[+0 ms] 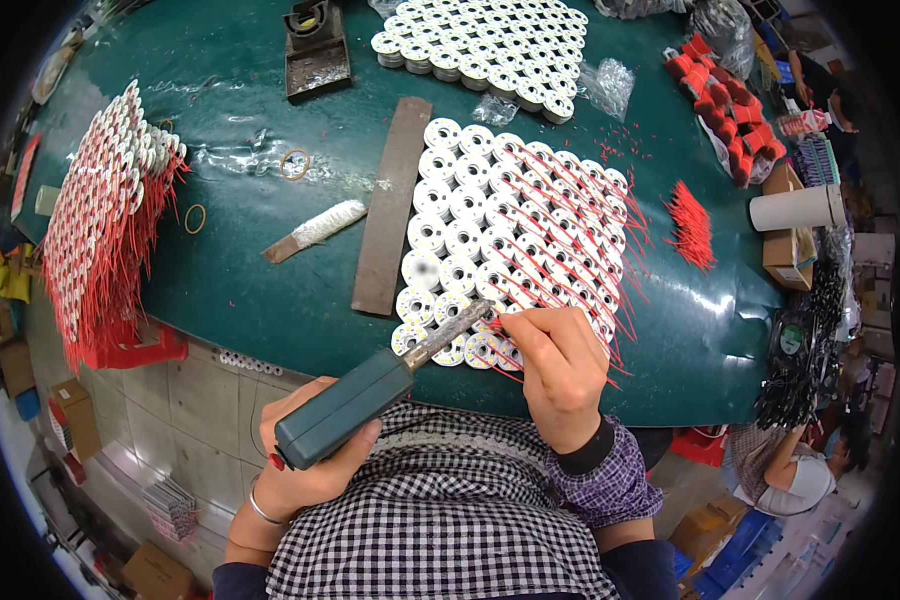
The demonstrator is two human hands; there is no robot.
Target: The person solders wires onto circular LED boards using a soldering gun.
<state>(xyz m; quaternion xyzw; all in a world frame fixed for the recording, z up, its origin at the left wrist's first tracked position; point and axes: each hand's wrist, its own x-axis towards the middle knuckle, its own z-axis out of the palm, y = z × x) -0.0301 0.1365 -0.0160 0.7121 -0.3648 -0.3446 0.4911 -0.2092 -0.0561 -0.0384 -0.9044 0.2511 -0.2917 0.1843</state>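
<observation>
My left hand (315, 470) is wrapped round the dark green body of a soldering gun (350, 408). Its worn metal barrel reaches up and right to the near rows of round white LED boards (463, 238), packed in a block on the table. My right hand (567, 375) is closed in a pinch beside the barrel's end, with bits of red wire (497, 322) showing at its fingertips. Thin red wires lie slanting across the boards on the block's right side; the leftmost boards carry none. The exact contact at the tip is too small to tell.
A flat brown bar (390, 215) borders the block's left side. Left of it lies a white-wrapped stick (320, 228). Loose red wires (690, 228) are heaped at right. A stack of wired boards (110, 215) stands far left, more white boards (490, 45) at the back. People sit at right.
</observation>
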